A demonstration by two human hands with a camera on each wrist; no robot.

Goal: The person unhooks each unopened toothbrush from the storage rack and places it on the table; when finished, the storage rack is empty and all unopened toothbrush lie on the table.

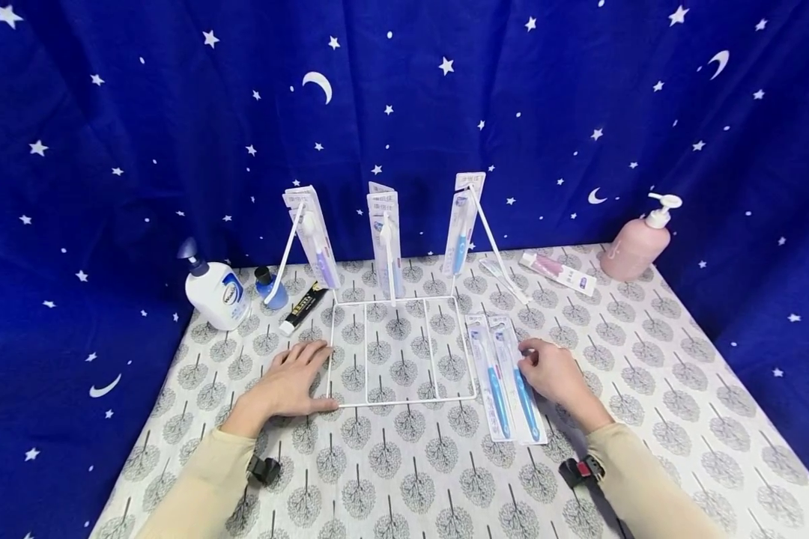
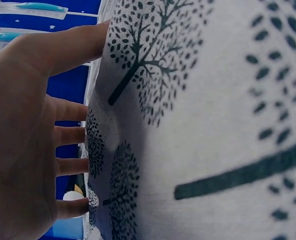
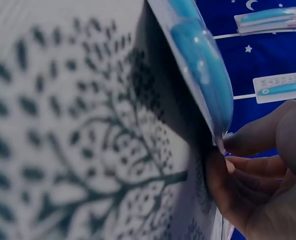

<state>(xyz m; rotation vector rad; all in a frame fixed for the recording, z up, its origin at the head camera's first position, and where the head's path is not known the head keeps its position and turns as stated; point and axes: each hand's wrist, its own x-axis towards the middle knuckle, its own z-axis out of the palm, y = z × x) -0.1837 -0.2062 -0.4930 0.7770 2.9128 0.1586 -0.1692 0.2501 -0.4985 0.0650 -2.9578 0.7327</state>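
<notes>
My right hand pinches the right edge of a packaged blue toothbrush, whose near part tilts off the cloth in the right wrist view. A second packaged blue toothbrush lies against its left side. With fingers spread, my left hand rests at the left side of a white wire rack; the thumb is by its front corner. From the rack's arms hang a purple packaged toothbrush at left, several packs in the middle, and a blue packaged toothbrush at right.
At the left stand a white pump bottle and a small blue bottle, near a black tube. A narrow clear pack, a pink-and-white tube and a pink pump bottle are at the back right. A blue curtain hangs behind.
</notes>
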